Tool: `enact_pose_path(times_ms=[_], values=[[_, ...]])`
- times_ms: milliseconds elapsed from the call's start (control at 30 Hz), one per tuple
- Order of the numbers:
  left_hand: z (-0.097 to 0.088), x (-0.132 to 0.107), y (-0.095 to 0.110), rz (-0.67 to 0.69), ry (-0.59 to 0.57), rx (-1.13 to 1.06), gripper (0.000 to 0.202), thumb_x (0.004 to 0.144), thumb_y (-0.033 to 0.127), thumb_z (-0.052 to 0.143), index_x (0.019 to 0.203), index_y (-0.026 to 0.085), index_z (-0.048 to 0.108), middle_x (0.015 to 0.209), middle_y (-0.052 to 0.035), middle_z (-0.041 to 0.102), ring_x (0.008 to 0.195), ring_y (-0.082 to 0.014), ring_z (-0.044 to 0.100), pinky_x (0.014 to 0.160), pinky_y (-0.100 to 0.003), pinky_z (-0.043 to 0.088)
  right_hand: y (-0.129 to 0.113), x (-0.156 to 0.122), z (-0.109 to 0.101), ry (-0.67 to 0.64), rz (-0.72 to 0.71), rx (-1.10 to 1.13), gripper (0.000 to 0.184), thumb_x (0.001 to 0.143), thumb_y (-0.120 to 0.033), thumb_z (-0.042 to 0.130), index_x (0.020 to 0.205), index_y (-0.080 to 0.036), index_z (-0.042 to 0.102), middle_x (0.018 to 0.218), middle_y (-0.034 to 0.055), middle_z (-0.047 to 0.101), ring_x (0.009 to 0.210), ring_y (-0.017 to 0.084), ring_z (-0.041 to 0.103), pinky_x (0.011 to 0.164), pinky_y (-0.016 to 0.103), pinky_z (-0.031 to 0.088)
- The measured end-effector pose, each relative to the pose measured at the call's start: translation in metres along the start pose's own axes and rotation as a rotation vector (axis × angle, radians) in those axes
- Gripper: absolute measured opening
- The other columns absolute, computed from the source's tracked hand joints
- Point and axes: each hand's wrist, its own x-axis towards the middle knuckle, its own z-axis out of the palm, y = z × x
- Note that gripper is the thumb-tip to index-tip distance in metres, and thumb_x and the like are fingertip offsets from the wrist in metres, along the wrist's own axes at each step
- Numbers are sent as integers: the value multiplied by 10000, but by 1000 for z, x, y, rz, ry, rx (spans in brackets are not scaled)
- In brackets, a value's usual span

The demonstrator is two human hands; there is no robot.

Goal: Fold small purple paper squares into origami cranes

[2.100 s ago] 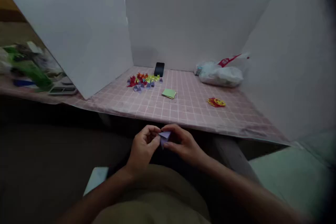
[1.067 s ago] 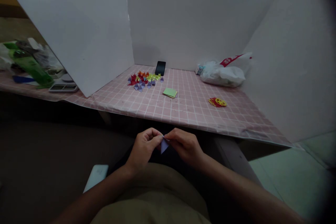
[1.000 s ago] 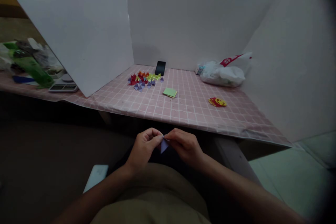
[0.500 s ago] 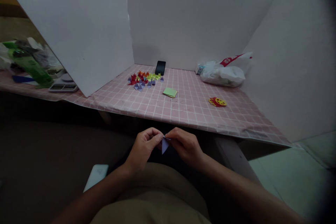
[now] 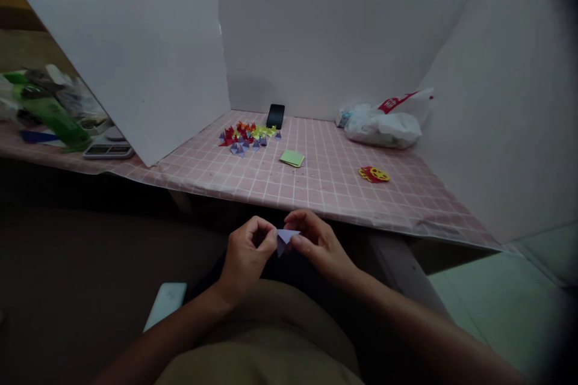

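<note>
A small folded piece of lilac paper with pointed corners hangs between my hands, in front of the table's near edge. My left hand pinches its left end between thumb and forefinger. On the other side, the thumb of my right hand touches the paper's right corner, its fingers curled behind. Folded paper pieces in red, orange, yellow and lilac lie grouped on the table. Closer to me sits a stack of green paper squares.
The table has a pink checked cover and white panels around it. A black phone leans at the back. To the right are a white plastic bag and red and yellow openwork pieces. A green bottle lies far left beside a scale.
The lilac paper has turned, so a wide flap now points right. My right hand has shifted its hold, with thumb and fingers further apart; my left hand still pinches.
</note>
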Motion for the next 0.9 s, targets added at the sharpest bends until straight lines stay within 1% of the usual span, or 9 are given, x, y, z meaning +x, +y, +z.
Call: enact_pose_path(times_ms=[67, 133, 200, 300, 533, 700, 800, 900], values=[[0, -1, -1, 12, -1, 15, 147, 829, 271, 606, 723, 169, 610, 662, 21, 584, 618, -118, 516, 578, -222, 397, -1, 0, 2, 9, 55, -15, 244, 812, -352, 710, 942, -186, 587, 795, 6, 624, 678, 134, 595, 615, 252, 481], [-1, -1, 0, 1, -30, -34, 157, 840, 287, 605, 742, 166, 620, 683, 14, 597, 642, -124, 532, 600, -226, 415, -3, 1, 3, 0, 119, -5, 200, 843, -353, 680, 870, -175, 594, 702, -6, 619, 627, 126, 583, 593, 248, 469], [-2, 0, 1, -13, -78, -111, 170, 847, 306, 606, 757, 164, 629, 696, 6, 607, 668, -133, 549, 633, -235, 436, -5, 1, 3, -2, 145, 24, 185, 872, -346, 648, 844, -170, 601, 666, -12, 620, 599, 120, 578, 594, 251, 468], [-3, 2, 3, -34, -136, -191, 179, 848, 319, 615, 776, 159, 647, 703, -5, 627, 690, -144, 575, 671, -253, 457, -5, 2, 1, 1, 131, 65, 176, 877, -337, 646, 842, -168, 611, 668, -13, 631, 590, 114, 576, 601, 252, 462], [0, 1, 1, -76, -182, -295, 130, 808, 288, 670, 841, 163, 659, 729, -16, 698, 696, -160, 641, 694, -280, 494, 2, 2, 3, 22, 146, 127, 180, 882, -355, 639, 869, -179, 603, 619, -26, 624, 576, 124, 584, 614, 266, 455], [-1, 1, 0, -74, -155, -259, 109, 798, 267, 663, 803, 159, 657, 702, -4, 676, 668, -143, 618, 657, -257, 476, 1, 2, 4, 23, 162, 145, 233, 897, -404, 619, 839, -179, 603, 629, -23, 616, 570, 118, 570, 600, 258, 450], [-1, 2, 0, -66, -158, -235, 99, 804, 256, 646, 774, 162, 641, 682, 5, 659, 655, -133, 594, 640, -243, 459, 3, 2, 4, 21, 145, 149, 267, 904, -407, 614, 791, -166, 610, 632, -18, 604, 574, 111, 557, 598, 251, 444], [-1, 2, 0, -46, -175, -223, 102, 824, 265, 633, 798, 166, 637, 692, 3, 666, 668, -139, 596, 648, -245, 458, 5, 2, 4, 32, 144, 149, 281, 909, -403, 608, 772, -158, 613, 627, -15, 598, 577, 109, 551, 598, 247, 441]])
